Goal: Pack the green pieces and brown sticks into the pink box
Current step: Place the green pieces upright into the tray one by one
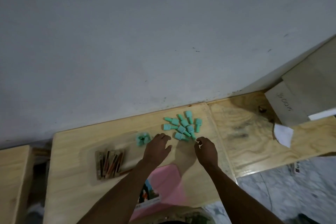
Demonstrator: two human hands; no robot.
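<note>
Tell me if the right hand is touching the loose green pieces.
Cannot tell. In the head view the right hand has its fingertips at the edge of the loose green pieces; blur hides contact.

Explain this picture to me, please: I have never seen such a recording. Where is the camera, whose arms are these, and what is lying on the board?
There is no machine here. A person wears one wide-angle camera on the head, looking forward and down, so both arms enter from the bottom edge. The left hand rests open, fingers spread, on the wooden board, holding nothing. The right hand is curled at the near edge of the loose green pieces; whether it grips one I cannot tell. Left of that pile sits a small clear pack of green pieces, and further left a clear pack of brown sticks. The pink box lies closest to the person, between the forearms. A white paper scrap and a grey block lie off to the right.
</note>
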